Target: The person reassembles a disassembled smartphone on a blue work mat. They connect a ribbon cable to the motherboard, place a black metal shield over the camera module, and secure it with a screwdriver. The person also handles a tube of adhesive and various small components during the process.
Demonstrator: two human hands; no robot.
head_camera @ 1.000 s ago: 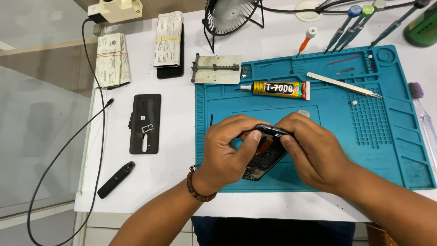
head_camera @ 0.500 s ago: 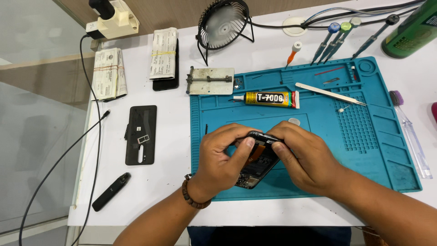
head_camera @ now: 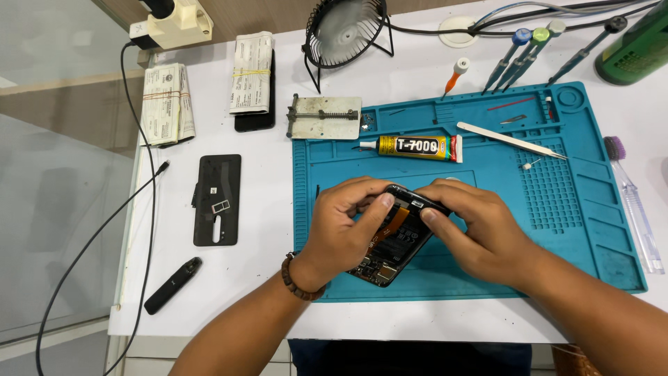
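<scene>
Phone (head_camera: 393,240), back cover off and internals exposed, sits tilted over the blue work mat (head_camera: 487,181), clamped between both hands. I see my left hand (head_camera: 341,233) gripping its left edge with the thumb on the orange flex area, and my right hand (head_camera: 480,233) pinching the top end. Risks, as I judge them: thumb pressure could crease the flex cable; twisting could crack the frame; a slip could knock it into the glue tube (head_camera: 417,146) or tweezers (head_camera: 511,141) lying just behind.
</scene>
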